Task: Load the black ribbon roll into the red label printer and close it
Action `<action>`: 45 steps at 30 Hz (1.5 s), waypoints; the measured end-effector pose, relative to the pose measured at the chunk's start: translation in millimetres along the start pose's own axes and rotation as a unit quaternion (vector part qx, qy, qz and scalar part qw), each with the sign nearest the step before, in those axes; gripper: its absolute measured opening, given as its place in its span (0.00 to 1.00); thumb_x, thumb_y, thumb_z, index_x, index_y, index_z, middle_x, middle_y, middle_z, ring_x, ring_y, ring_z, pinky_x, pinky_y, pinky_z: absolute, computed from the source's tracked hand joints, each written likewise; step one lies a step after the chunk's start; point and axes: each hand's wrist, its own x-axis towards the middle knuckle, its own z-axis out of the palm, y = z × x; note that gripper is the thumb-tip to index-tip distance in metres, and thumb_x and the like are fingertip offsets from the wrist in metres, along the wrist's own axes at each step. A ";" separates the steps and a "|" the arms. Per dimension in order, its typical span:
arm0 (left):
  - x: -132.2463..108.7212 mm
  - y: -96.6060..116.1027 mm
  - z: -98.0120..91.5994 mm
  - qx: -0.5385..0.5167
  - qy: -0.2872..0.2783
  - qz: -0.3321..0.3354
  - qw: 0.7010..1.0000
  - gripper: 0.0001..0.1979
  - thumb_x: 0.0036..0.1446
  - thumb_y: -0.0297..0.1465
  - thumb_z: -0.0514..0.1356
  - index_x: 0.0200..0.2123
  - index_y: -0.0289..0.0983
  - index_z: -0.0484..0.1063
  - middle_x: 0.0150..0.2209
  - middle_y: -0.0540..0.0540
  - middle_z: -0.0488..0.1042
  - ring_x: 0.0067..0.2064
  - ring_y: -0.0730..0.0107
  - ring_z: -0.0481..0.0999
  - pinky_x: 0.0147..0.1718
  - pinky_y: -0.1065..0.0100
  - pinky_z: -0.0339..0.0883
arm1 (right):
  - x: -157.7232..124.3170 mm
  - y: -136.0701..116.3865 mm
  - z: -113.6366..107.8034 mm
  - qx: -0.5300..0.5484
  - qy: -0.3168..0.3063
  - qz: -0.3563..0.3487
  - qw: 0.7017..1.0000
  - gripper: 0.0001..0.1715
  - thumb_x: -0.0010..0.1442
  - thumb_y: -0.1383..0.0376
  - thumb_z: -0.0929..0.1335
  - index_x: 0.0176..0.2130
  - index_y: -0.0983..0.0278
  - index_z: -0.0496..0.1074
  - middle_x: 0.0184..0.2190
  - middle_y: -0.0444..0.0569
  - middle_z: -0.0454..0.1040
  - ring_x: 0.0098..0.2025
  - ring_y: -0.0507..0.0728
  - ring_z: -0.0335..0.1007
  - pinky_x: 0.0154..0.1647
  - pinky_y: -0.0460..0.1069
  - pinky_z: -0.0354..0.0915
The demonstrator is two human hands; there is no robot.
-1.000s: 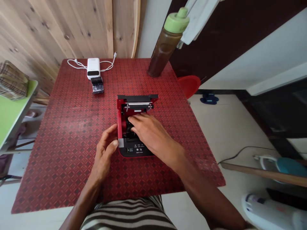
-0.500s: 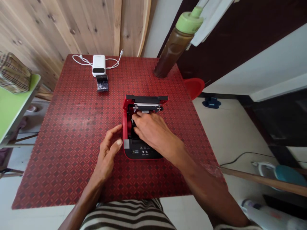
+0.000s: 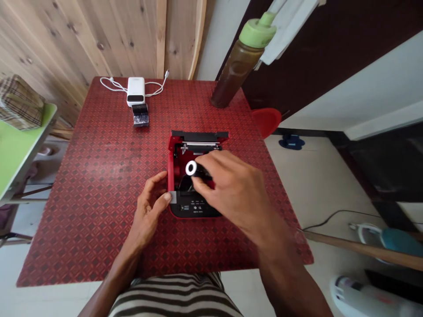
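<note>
A red and black printer (image 3: 199, 211) with its lid (image 3: 200, 134) raised sits mid-table in front of me. My right hand (image 3: 231, 185) is closed, pinching a small black roll (image 3: 202, 172) with a white ring-shaped core end. That roll is held over the printer's open bay, its far end hidden by my fingers. Part of the bay lies behind the hand. My left hand (image 3: 150, 204) rests along the printer's left side, fingers apart, with its thumb touching the front left corner by a grey patch.
A white power bank (image 3: 135, 90) with a white cable lies at the back left; a curled black strip (image 3: 140, 115) lies before it. A tall brown bottle (image 3: 236, 66) with a green cap stands at the back right. A red stool (image 3: 269, 121) is beyond the table's right edge.
My right hand has come up out of the printer bay and toward the right, bringing the black roll into view. My left thumb has moved onto the printer's corner.
</note>
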 end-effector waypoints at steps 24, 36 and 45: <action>1.7 -17.2 -8.6 0.014 0.002 0.015 1.000 0.27 0.73 0.46 0.68 0.70 0.46 0.78 0.69 0.40 0.82 0.66 0.44 0.84 0.66 0.46 0.77 | -40.8 93.6 78.8 0.269 0.035 0.279 0.921 0.11 0.63 0.58 0.75 0.43 0.58 0.73 0.39 0.50 0.85 0.40 0.61 0.82 0.45 0.57 0.75; 1.3 -21.3 -11.1 -0.006 -0.006 0.011 1.000 0.28 0.73 0.46 0.68 0.71 0.46 0.78 0.69 0.40 0.82 0.68 0.43 0.83 0.69 0.44 0.75 | -117.0 90.6 32.1 0.337 -0.051 0.296 0.892 0.11 0.65 0.60 0.75 0.47 0.57 0.86 0.41 0.50 0.88 0.38 0.61 0.85 0.40 0.56 0.78; 4.0 -22.9 -11.7 0.044 0.011 0.032 0.998 0.30 0.72 0.51 0.67 0.70 0.45 0.78 0.67 0.39 0.82 0.68 0.41 0.82 0.67 0.43 0.76 | -135.3 58.3 51.8 0.382 -0.014 0.320 0.867 0.15 0.66 0.59 0.77 0.52 0.57 0.87 0.46 0.50 0.90 0.35 0.58 0.79 0.40 0.55 0.75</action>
